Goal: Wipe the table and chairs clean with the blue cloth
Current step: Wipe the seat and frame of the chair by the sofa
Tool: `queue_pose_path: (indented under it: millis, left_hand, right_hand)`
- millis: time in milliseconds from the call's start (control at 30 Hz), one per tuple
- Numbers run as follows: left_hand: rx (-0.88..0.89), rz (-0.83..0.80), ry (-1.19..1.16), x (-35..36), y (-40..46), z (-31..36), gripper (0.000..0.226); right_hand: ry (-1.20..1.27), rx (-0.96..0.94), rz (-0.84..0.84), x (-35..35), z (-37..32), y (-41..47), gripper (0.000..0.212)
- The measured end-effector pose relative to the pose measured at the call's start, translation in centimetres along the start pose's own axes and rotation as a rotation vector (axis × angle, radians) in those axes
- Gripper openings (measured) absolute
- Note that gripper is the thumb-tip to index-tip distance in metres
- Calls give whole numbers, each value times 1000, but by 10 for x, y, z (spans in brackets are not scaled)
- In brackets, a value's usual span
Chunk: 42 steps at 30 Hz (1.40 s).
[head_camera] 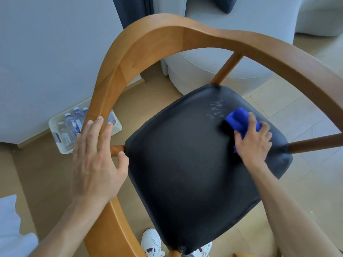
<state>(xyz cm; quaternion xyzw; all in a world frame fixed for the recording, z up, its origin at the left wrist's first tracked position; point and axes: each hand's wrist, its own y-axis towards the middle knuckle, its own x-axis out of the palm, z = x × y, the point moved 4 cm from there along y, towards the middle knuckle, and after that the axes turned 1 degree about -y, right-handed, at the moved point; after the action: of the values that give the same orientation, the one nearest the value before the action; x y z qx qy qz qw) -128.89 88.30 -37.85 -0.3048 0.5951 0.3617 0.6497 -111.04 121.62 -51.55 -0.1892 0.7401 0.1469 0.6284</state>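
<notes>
A wooden chair (148, 39) with a curved back rail and a black padded seat (185, 154) fills most of the view, seen from above. The right hand (254, 140) presses a bunched blue cloth (239, 118) down onto the far right part of the seat, near where a wooden spindle meets the cushion. The fingers are curled over the cloth and hold it, with most of the blue fabric sticking out beyond the fingertips and a small bit showing under the wrist. Just beyond the cloth, the seat shows a patch of pale streaks (216, 109).

The left hand (96, 154) lies flat on the left side of the curved rail, its fingers straight and spread along the wood, the thumb reaching toward the seat edge; it grips nothing.

On the floor to the left of the chair, against a pale wall, sits a white basket (55, 125) holding several plastic bottles (71, 123). A pale grey sofa (222, 43) stands beyond the chair, with a dark cushion (224, 4) on it and a dark curtain (133, 10) to its left. White shoes (151, 242) show at the bottom edge beneath the seat. The floor is light wood-toned
</notes>
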Motion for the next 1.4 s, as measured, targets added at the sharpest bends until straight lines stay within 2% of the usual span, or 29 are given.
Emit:
queue_pose_path:
  millis: [100, 133, 200, 267, 333, 433, 533, 600, 633, 700, 800, 900, 967, 1033, 1067, 1133, 1200, 1267, 1333, 1400]
  left_hand:
    - [8, 5, 15, 1, 1, 0, 66]
    - [13, 5, 17, 1, 1, 1, 65]
    - [19, -2, 20, 1, 1, 1, 65]
    - [22, -5, 24, 1, 2, 1, 65]
    - [22, -7, 26, 1, 1, 1, 66]
    - [10, -9, 16, 0, 0, 1, 66]
    - [6, -15, 12, -1, 0, 0, 67]
    - [2, -19, 1, -1, -1, 0, 67]
    - [2, -22, -4, -1, -1, 0, 68]
    - [1, -24, -9, 0, -2, -1, 68]
    - [-3, -15, -9, 0, -2, -1, 69]
    - [-1, -6, 9, 1, 0, 1, 69]
    - [4, -9, 24, 2, 1, 1, 69]
    - [4, -13, 31, 2, 1, 0, 70]
    - [5, -9, 34, 2, 1, 0, 70]
    - [9, -3, 32, 1, 1, 2, 69]
    - [10, 4, 33, 1, 3, 2, 68]
    - [18, 0, 44, 2, 3, 2, 68]
    - [18, 4, 44, 1, 3, 1, 68]
    - [15, 1, 48, 1, 3, 2, 68]
  right_hand:
    - [184, 371, 15, 3, -14, 32, 55]
    - [198, 412, 10, 7, -26, 34, 53]
    - [192, 351, 1, 16, -62, 28, 53]
    - [159, 138, 38, 24, -104, 10, 54]
    - [118, -160, 89, 29, -147, -22, 50]
    - [104, -552, -9, 43, -192, -85, 47]
    - [129, -869, -103, 47, -188, -114, 55]
    - [69, -1045, -71, 45, -168, -102, 56]
    - [45, -1064, -50, 41, -157, -88, 54]
    - [50, -920, 6, 28, -135, -47, 51]
    - [6, -520, 50, 12, -86, 23, 58]
    - [92, -91, -77, 2, -33, 71, 68]
    - [114, 68, -122, 4, -28, 78, 85]
    - [23, 45, -104, 13, -43, 70, 100]
    - [-5, 30, -75, 17, -51, 66, 100]
    - [16, 64, -33, 20, -60, 70, 86]
    - [114, 151, -63, 18, -67, 78, 68]
    - [118, 162, -75, 18, -85, 74, 65]
    - [115, 24, -47, 23, -120, 50, 64]
    - [167, -164, -98, 33, -159, 11, 60]
